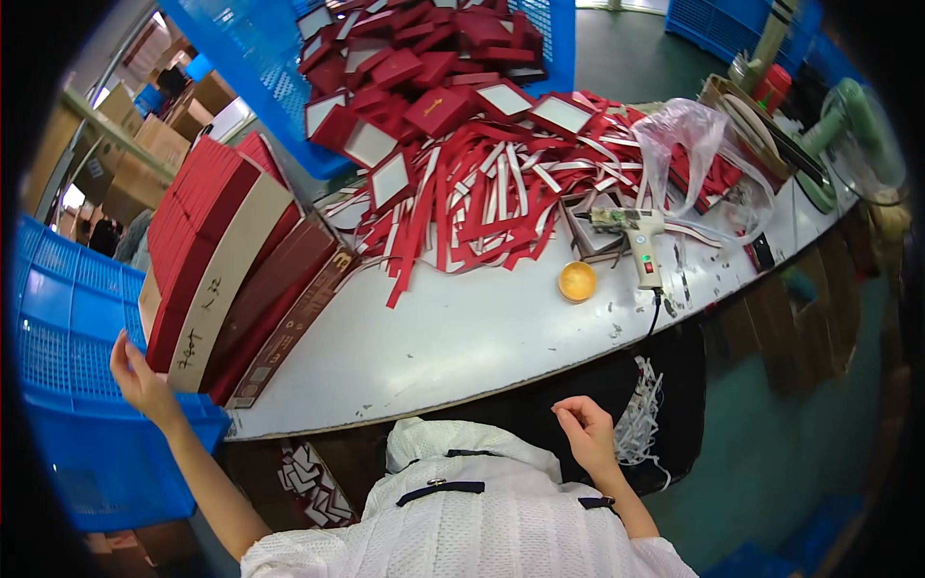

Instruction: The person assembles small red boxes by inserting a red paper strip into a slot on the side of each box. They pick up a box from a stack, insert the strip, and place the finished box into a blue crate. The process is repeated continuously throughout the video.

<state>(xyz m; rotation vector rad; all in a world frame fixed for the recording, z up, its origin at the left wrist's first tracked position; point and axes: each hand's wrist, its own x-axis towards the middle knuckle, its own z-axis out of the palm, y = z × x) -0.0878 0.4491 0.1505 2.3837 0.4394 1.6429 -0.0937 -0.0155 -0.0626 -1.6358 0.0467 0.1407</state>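
While L grip (pixel 143 387), fingers apart, is just beside stacked red boxes (pixel 198 217) (up-R of it, contact unclear), R grip (pixel 590 441) is curled near surface (pixel 414 347), can't tell if closed; hot-glue gun (pixel 644 249) beyond, w/ yellow dish (pixel 577 281).

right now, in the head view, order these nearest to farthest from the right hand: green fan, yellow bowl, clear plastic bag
From the right hand:
1. yellow bowl, ahead on the table
2. clear plastic bag, farther back, rightward
3. green fan, far right
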